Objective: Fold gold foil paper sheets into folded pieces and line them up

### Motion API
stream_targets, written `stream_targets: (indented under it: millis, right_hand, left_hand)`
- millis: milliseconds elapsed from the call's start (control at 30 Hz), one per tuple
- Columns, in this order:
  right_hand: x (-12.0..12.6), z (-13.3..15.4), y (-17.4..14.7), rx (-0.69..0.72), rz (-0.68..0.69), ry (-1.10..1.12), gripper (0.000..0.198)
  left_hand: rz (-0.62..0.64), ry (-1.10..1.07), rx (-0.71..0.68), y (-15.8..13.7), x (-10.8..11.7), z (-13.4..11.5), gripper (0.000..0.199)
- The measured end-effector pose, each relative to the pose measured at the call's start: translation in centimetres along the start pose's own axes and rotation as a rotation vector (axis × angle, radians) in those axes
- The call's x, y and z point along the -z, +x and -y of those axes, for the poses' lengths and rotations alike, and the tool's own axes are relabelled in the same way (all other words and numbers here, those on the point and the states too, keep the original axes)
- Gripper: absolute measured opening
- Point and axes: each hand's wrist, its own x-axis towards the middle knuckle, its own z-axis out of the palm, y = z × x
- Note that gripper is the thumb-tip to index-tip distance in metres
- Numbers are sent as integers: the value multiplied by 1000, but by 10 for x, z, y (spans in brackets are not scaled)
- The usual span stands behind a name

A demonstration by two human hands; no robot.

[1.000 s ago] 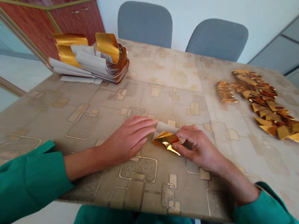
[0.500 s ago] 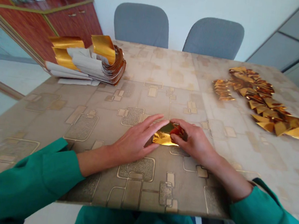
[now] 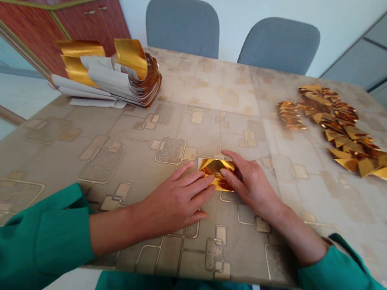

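A small sheet of gold foil paper (image 3: 217,168), partly folded, lies on the table in front of me. Its far corners slant inward and its surface is creased. My left hand (image 3: 182,199) rests palm down at its near left side, fingers stretched out, the fingertips touching the foil. At the right end of the sheet, my right hand (image 3: 253,183) holds it, thumb on top and index finger curled round the far edge. The right fingers cover that end of the paper.
A thick stack of bent gold and white paper sheets (image 3: 113,79) stands at the far left. Folded gold foil pieces (image 3: 341,123) lie in a curved row at the right. Two grey chairs (image 3: 181,26) stand behind the patterned table (image 3: 168,124); a red-brown cabinet (image 3: 95,24) is beyond.
My left hand has come nearer to me and turned flatter, its fingertips now on the foil's near left part. More of the sheet shows. My right hand stays at its right end.
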Motion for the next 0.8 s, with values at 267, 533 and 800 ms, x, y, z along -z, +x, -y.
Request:
stream_targets:
  millis: [267,533,800]
  right_hand:
    - [-13,5,4,-33,-87,-276,36]
    - [-11,9,4,-106,-119,-309,36]
    - [-10,9,4,-77,-110,-362,31]
  left_hand:
    - [-6,-20,15,-1,0,-1,49]
    - [91,-30,54,1,4,1,49]
    - [110,-14,44,-1,2,3,53]
